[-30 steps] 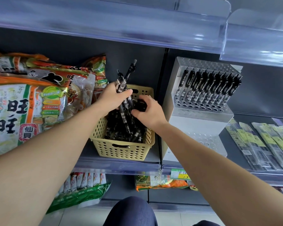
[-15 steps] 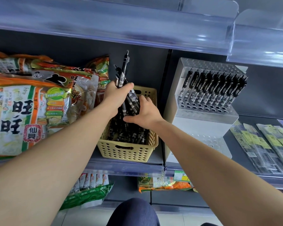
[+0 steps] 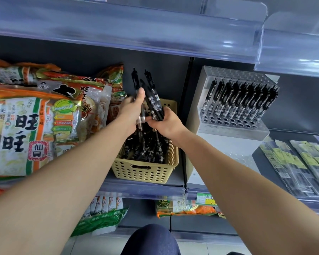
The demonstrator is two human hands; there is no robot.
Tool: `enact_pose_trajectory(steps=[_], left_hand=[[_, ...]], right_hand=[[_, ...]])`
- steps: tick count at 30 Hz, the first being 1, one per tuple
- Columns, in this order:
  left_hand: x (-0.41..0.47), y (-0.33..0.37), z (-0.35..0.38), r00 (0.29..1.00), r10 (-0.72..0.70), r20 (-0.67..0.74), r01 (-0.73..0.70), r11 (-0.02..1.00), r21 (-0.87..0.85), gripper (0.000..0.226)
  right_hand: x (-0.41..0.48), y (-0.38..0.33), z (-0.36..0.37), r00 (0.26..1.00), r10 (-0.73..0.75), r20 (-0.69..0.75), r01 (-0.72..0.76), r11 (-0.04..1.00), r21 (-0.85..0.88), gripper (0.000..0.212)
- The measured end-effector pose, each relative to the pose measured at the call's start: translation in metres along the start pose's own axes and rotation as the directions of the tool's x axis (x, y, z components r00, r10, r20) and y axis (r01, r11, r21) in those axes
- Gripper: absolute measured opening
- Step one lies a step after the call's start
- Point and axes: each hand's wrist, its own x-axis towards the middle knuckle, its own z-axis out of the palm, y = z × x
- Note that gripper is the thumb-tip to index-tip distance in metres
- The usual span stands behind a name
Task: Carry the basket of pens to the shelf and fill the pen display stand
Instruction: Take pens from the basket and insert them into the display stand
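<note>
Head view of a shop shelf (image 3: 142, 189), read left to right. Far left of both grips: stacked snack bags (image 3: 35, 126) in orange, white and green, lying on the shelf and touching the left side of the basket (image 3: 145, 173). Left grip (image 3: 131, 111): fingers curled round a bundle of pens (image 3: 153, 100), thumb laid upward along the barrels; the black clip ends stand above the thumb, tilted slightly left. Right grip (image 3: 168, 124): just beside the left grip, pinching the lower end of the same bundle. Directly beneath both grips: the beige perforated basket, standing on the shelf and holding loose pens (image 3: 145, 147) in a heap. Right of the right grip: the white pen display stand (image 3: 228, 142), just beside the basket; one row of black display pens (image 3: 241, 100) leans in its upper perforated tier, with open holes in front of the row. Farther right: flat packaged items (image 3: 302, 162) lying on the shelf. Below the grips, at the bottom edge: a knee (image 3: 151, 240) in dark fabric.
</note>
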Motion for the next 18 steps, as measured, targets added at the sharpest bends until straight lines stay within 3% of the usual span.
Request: enact_pose_trajectory(steps=[2, 9, 15, 18], left_hand=[[0.002, -0.003, 0.001, 1.000, 0.016, 0.013, -0.016, 1.000, 0.002, 0.050], [-0.010, -0.003, 0.006, 1.000, 0.021, 0.023, -0.023, 0.998, 0.066, 0.050], [-0.016, 0.001, 0.012, 0.977, 0.209, -0.035, -0.191, 0.940, 0.281, 0.048], [-0.019, 0.006, 0.017, 0.967, 0.250, -0.045, -0.226, 0.928, 0.296, 0.049]], right_hand=[[-0.001, -0.001, -0.001, 1.000, 0.018, 0.004, -0.019, 0.997, 0.076, 0.037], [0.001, 0.004, 0.004, 0.999, 0.027, -0.022, -0.025, 0.997, 0.075, 0.046], [0.001, 0.003, 0.009, 0.996, -0.013, -0.089, 0.019, 0.998, 0.061, 0.042], [0.002, 0.001, 0.009, 0.992, -0.036, -0.123, 0.046, 0.996, 0.075, 0.041]])
